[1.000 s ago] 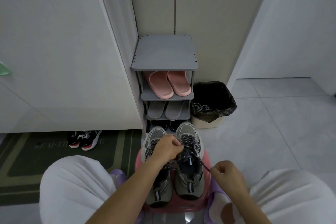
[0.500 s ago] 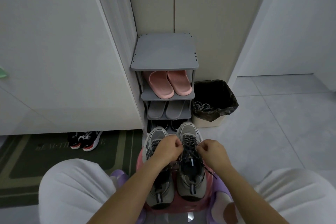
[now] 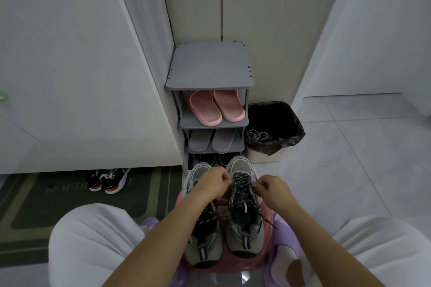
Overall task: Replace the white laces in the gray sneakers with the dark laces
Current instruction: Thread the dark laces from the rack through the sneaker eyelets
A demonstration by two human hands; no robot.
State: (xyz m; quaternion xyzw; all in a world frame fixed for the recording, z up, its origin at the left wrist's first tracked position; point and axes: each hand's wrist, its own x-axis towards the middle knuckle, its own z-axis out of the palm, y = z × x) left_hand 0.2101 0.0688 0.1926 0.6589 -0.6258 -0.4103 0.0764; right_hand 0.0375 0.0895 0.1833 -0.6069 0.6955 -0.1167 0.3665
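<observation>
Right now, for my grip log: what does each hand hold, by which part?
The left hand and right hand pinch the dark lace at the eyelets of the right sneaker, one per side.

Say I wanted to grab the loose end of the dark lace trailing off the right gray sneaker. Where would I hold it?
Probably pinch the loose dark speckled lace end near its tip, coming from the right. It trails free past the right gray mesh sneaker's outer edge, below the right hand. The other side is crowded by the second gray sneaker.
</observation>
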